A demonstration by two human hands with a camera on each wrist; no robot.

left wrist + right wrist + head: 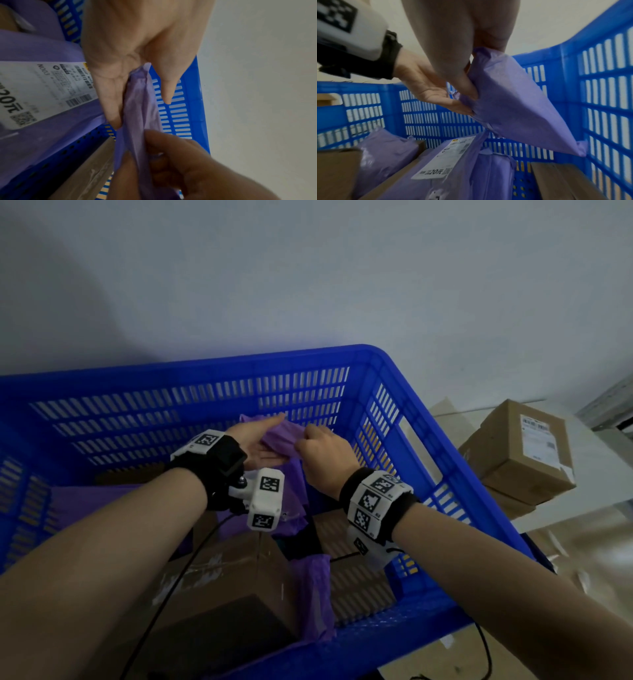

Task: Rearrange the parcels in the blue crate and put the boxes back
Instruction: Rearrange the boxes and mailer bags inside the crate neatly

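Note:
A blue crate (pixel 205 364) fills the head view. Over its far right part both hands hold a soft purple parcel (pixel 284 436) in the air. My left hand (pixel 265 445) lies palm up beneath it with straight fingers (pixel 111 102) against the bag, thumb apart from it. My right hand (pixel 308 443) pinches the parcel's (pixel 513 101) upper edge between thumb and curled fingers. Below lie another purple parcel with a white label (pixel 440 162), more purple bags (pixel 385 151), and cardboard boxes (pixel 233 559).
Two stacked cardboard boxes (pixel 520 453) stand on a white surface right of the crate. A black box (pixel 233 621) sits in the crate's near part. A plain wall rises behind the crate. Cables hang from my wrist cameras.

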